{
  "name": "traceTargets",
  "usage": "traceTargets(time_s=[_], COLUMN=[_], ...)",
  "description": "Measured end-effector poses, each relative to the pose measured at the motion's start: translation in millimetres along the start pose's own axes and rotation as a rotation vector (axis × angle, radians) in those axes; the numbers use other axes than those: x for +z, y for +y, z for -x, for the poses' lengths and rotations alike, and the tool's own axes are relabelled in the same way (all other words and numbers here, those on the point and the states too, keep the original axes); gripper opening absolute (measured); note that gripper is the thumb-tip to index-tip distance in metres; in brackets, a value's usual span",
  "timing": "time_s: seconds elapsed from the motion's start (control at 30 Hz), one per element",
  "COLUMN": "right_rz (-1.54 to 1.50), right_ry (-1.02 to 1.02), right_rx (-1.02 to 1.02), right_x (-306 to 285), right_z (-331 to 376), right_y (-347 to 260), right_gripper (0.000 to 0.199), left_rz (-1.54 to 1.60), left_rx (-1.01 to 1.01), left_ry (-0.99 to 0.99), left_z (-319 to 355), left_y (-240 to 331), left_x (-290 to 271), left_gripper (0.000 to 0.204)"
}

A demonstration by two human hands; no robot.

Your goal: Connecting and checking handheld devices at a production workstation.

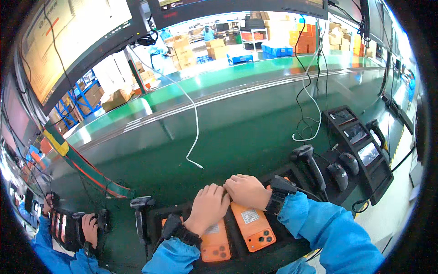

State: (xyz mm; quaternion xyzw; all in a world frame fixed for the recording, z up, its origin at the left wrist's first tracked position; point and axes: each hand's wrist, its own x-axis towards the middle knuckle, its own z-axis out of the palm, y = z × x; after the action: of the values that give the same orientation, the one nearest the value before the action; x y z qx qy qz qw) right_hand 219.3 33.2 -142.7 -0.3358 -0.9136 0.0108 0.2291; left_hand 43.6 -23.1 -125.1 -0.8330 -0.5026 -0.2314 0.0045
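Two orange phones lie back up on a black mat in front of me, camera ends toward me. My left hand (207, 205) rests over the far part of the left orange phone (216, 242), its fingers bent over the far end. The right orange phone (253, 228) lies at a slant, with a white label on its back. My right hand (248, 191) curls over its far end, fingertips close to my left hand. My fingertips are partly hidden. Dark bands with black devices circle both wrists.
Handheld scanners stand left (143, 214) and right (310, 166) of my hands. Two black mice (337, 176) and a black rack with screened devices (360, 141) are at the right. A white cable (196, 123) hangs ahead, below monitors (77, 41). A co-worker's hand (89, 228) is at far left.
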Motion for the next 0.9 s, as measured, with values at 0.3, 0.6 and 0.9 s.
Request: traceTargets(time_s=[0.3,0.6,0.9], right_rz=[-0.032,-0.051,-0.052], right_ry=[0.044,0.026,-0.005], right_rx=[-0.054,-0.028,-0.015], right_x=[-2.8,-3.4,-12.1], right_z=[-0.1,5.0,2.0], right_y=[-3.1,-3.7,-6.8], right_gripper=[0.016,0.018,0.018], left_rz=[0.056,0.072,0.043], left_rx=[0.001,0.003,0.006], left_ry=[-0.007,-0.020,0.005], left_z=[0.3,1.7,2.1], left_y=[-1.8,-0.3,-3.4], left_x=[-7.2,-7.4,-4.8], left_gripper=[0.020,0.023,0.023])
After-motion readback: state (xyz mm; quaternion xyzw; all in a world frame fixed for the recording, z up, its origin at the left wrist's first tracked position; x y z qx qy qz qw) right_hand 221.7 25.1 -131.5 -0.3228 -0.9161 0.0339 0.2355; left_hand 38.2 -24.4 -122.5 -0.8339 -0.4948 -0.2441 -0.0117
